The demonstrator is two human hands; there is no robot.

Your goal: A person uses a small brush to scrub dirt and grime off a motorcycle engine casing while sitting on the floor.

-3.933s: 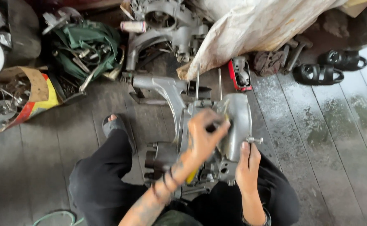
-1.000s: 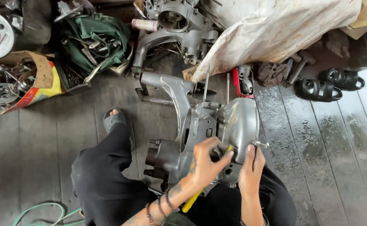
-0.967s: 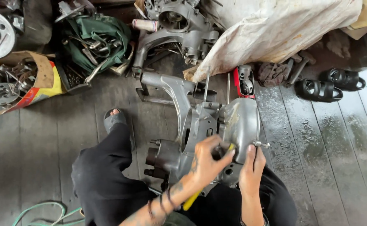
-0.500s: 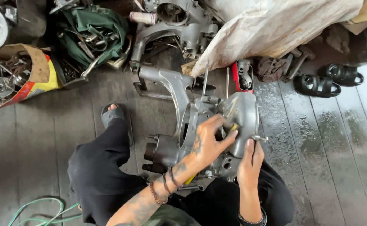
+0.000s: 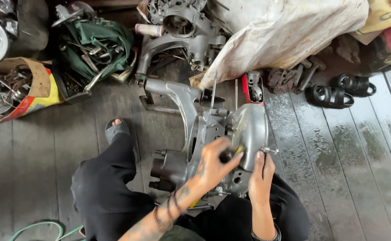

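From my feed I take the big white sack (image 5: 289, 35) as my landmark. Left of it I see a second grey engine casing (image 5: 182, 31), and further left a green cloth (image 5: 99, 42) heaped with metal parts. Far left of it sits a torn cardboard box (image 5: 24, 91) of scrap. Below the sack's right side lie two black sandals (image 5: 340, 91) on wet grey floorboards (image 5: 347, 156).

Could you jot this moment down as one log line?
left hand: gripping yellow-handled tool on engine case | right hand: steadying case edge | floor: wooden planks
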